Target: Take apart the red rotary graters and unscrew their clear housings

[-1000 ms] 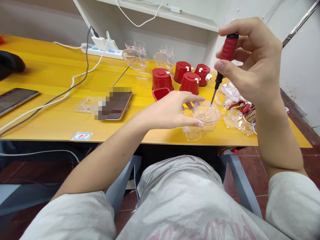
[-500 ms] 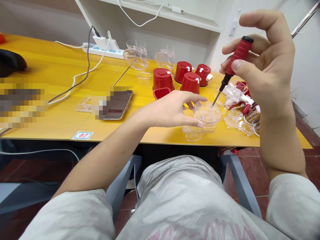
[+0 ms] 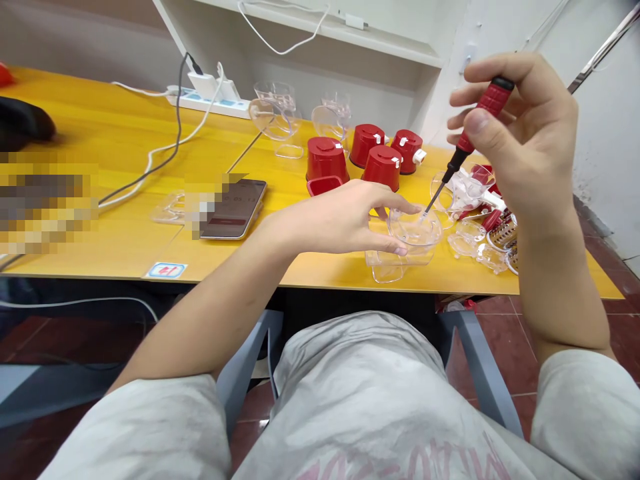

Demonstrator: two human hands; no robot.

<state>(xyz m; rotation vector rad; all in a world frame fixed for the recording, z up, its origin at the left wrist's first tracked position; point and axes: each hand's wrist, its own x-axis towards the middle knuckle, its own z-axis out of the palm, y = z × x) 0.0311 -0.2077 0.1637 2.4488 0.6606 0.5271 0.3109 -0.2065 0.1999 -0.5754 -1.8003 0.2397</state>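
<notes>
My right hand [image 3: 525, 127] grips a red and black screwdriver [image 3: 483, 123], thumb on one side of the handle and fingers on the other. Its thin shaft slants down to the left, and the tip meets the inside of a clear plastic part [image 3: 417, 230] with a round rim. My left hand [image 3: 365, 220] holds that part from the left, thumb along the near side and fingers at the far side. Whatever sits right under the tip is too small to make out. The clear part rests near the front edge of the yellow table [image 3: 320, 270].
Several red cups [image 3: 326, 159] stand upside down behind my left hand, with clear plastic housings [image 3: 274, 117] beyond them. Clear, white, red and metal parts [image 3: 470, 190] lie heaped to the right. A phone [image 3: 234, 210], cables and a power strip [image 3: 210, 103] are on the left.
My right hand has turned around the screwdriver and come slightly lower, its index finger now curled nearer the handle's end. The tip stays on the clear part, and my left hand has barely moved.
</notes>
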